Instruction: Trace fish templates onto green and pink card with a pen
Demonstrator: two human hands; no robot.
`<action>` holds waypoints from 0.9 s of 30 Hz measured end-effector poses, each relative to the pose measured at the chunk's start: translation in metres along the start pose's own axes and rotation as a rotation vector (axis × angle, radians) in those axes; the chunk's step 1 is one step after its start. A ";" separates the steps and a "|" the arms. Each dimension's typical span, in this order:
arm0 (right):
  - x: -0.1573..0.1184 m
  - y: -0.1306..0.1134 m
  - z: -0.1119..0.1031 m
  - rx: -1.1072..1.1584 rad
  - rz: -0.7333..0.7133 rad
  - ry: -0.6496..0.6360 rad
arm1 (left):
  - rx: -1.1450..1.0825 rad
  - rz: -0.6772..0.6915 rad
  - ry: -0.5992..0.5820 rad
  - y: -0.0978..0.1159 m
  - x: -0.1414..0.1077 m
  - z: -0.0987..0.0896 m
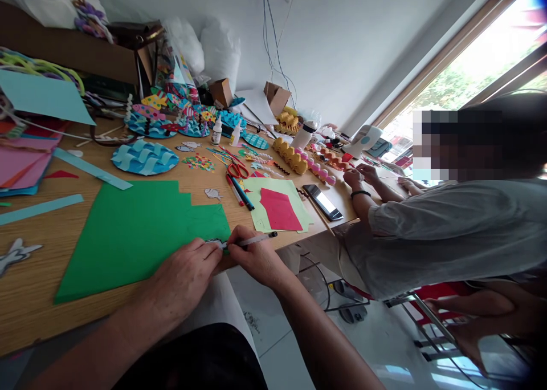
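Your right hand (258,260) pinches the pen (257,239); your left hand (183,275), loosely open, steadies the green paper (137,224), its outlining seemingly unfinished.

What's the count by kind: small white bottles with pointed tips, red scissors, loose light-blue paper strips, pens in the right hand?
Small white bottles: 2
Red scissors: 1
Loose light-blue paper strips: 2
Pen in the right hand: 1
Total: 6
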State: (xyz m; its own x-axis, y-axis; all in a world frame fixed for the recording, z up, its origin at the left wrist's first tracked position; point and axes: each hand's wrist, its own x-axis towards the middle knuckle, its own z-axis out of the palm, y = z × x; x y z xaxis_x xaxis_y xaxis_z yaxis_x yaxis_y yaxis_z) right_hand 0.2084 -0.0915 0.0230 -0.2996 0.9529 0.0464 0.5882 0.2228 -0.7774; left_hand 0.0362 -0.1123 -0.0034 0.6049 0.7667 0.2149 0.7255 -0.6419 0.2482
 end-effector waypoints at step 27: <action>-0.007 -0.005 0.002 -0.080 -0.062 0.023 | -0.128 0.050 0.039 -0.015 -0.002 0.006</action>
State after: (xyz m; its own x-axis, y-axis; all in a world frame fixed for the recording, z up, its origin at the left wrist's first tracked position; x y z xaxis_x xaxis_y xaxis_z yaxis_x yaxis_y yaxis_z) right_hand 0.2064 -0.1001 0.0258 -0.3206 0.9410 0.1084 0.6276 0.2967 -0.7198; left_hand 0.0260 -0.1048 -0.0128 0.6244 0.7344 0.2659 0.6454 -0.6769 0.3539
